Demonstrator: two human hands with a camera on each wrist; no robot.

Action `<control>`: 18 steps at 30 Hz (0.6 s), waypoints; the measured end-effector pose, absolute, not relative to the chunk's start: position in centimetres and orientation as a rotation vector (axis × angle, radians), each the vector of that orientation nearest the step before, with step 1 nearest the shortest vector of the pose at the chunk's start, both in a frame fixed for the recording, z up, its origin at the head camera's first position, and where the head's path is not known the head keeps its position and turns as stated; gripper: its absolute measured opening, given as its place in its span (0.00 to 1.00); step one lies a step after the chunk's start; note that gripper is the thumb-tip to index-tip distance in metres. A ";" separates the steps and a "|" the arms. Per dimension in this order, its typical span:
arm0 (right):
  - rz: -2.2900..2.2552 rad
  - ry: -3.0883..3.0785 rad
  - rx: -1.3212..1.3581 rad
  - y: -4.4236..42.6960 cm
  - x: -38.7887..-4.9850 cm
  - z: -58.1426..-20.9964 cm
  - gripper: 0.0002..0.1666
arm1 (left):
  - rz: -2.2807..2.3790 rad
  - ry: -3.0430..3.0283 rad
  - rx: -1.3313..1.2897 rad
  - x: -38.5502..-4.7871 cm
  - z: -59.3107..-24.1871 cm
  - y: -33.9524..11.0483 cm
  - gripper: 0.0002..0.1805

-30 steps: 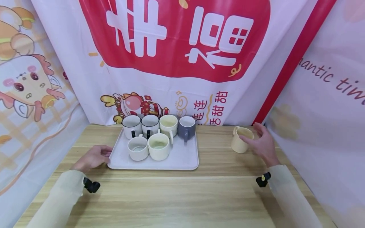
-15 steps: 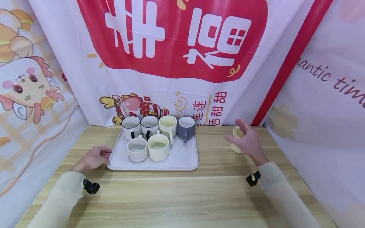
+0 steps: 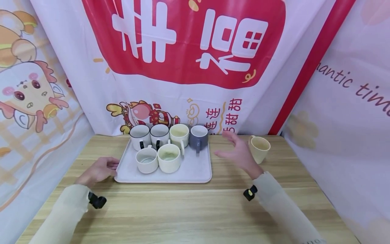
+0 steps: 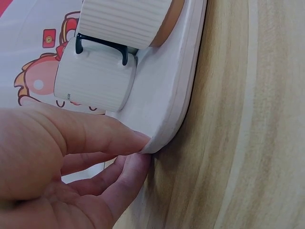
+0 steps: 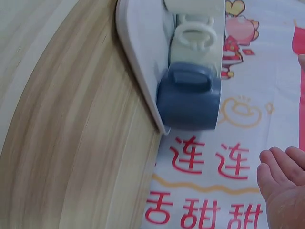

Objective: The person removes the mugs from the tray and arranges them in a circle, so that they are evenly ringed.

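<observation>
At the left edge of the white tray [image 3: 195,171], my left hand [image 3: 99,169] pinches the rim. The left wrist view shows the thumb over the tray corner and fingers below it. My right hand [image 3: 239,154] hovers with spread fingers between the tray and a cream mug [image 3: 261,154], holding nothing. On the tray's back row stand two white mugs with dark rims [image 3: 140,139], a pale yellow mug [image 3: 179,139] and a grey-blue mug [image 3: 195,137]. In front of them are a ribbed white cup [image 3: 147,165] and a wide cream mug [image 3: 169,164].
The wooden table [image 3: 189,213] runs back to a printed fabric backdrop [image 3: 182,91]. Fabric walls [image 3: 344,135] close off both sides. The cream mug stands apart on the table's right, near the back.
My right hand has moved left from beside the cream mug, past it, toward the tray. The cream mug stays on the table. My left hand stays at the tray's edge.
</observation>
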State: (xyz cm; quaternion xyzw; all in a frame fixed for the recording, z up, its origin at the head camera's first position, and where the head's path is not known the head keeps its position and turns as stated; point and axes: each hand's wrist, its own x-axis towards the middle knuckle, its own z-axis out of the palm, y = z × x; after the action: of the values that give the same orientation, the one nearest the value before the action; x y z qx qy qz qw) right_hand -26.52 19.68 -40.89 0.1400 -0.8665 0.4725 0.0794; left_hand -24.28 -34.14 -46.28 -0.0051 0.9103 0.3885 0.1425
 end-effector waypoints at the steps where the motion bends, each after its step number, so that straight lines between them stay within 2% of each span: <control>1: 1.423 -2.591 0.432 19.1 -26.5 -40.9 0.55 | 1.120 2.625 -0.016 -24.3 -46.3 -34.1 0.35; 9: 1.381 -2.538 0.586 14.3 -26.5 -41.3 0.54 | 1.115 2.637 0.006 -24.3 -46.2 -34.2 0.35; 18: 1.353 -2.568 0.610 9.7 -26.1 -42.5 0.53 | 1.125 2.638 0.014 -24.4 -46.3 -34.2 0.34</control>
State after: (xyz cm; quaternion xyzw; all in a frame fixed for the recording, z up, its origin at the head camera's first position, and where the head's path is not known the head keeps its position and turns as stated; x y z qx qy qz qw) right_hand -26.12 9.71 -42.46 0.2047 -0.8625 0.4545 0.0876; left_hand -24.41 -34.20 -46.31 0.0049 0.9112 0.3886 0.1367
